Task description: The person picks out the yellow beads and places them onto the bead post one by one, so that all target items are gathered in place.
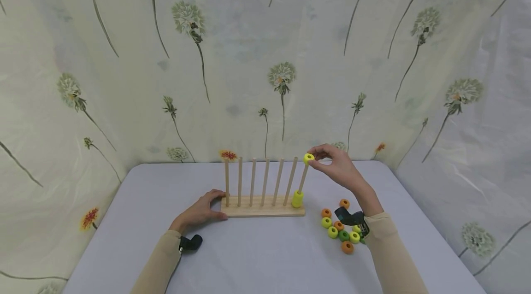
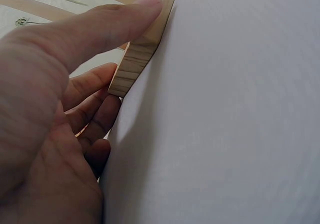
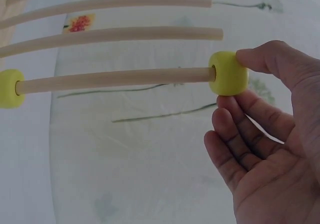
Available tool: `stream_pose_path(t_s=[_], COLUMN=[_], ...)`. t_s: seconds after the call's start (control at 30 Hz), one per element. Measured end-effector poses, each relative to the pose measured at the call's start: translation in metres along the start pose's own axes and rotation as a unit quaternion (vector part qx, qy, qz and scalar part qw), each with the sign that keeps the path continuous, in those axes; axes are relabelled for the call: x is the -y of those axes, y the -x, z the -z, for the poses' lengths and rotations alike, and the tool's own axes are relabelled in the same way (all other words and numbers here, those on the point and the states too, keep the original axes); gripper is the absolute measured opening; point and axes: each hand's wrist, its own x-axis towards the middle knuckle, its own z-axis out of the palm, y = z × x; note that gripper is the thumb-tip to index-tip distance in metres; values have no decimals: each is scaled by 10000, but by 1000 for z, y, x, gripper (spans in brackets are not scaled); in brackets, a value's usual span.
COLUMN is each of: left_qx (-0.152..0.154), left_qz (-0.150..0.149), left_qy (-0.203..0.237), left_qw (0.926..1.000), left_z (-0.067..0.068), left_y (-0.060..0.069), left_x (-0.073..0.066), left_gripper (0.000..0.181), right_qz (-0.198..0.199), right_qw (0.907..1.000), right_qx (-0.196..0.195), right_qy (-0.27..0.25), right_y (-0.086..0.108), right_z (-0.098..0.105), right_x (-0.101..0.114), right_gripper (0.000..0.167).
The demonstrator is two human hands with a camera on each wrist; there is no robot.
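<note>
A wooden base (image 1: 263, 211) with several upright pegs stands on the table. My left hand (image 1: 204, 211) grips its left end, thumb at the front edge and fingers behind, as the left wrist view shows on the base's end (image 2: 131, 66). My right hand (image 1: 341, 170) pinches a yellow bead (image 1: 308, 159) between thumb and fingers at the top of the rightmost peg (image 1: 303, 179). In the right wrist view the peg's tip enters the hole of that bead (image 3: 229, 73). Yellow beads (image 1: 297, 199) sit at the foot of the same peg.
Loose orange (image 1: 347, 247), yellow (image 1: 333, 232) and green beads (image 1: 344, 235) lie on the white table (image 1: 265, 257) to the right of the base, some beneath the right forearm. A patterned cloth (image 1: 249, 54) hangs behind the table.
</note>
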Motion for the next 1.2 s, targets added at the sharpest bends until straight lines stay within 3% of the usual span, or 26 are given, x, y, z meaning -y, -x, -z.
stream_pose_path(t_s=[0.53,1.2], left_qx=[-29,-56], left_qz=[-50,18], left_qy=[19,-26], left_qw=[10000,10000], left_z=[0,0], left_y=[1,-1], left_x=[-2,0], left_gripper=[77,79], right_qz=[-80,-63], right_qw=[9999,10000], right_qx=[59,27], right_qy=[-57,-48], right_y=[2,5], right_z=[-3,-4], right_x=[-5,-4], right_gripper=[40,33])
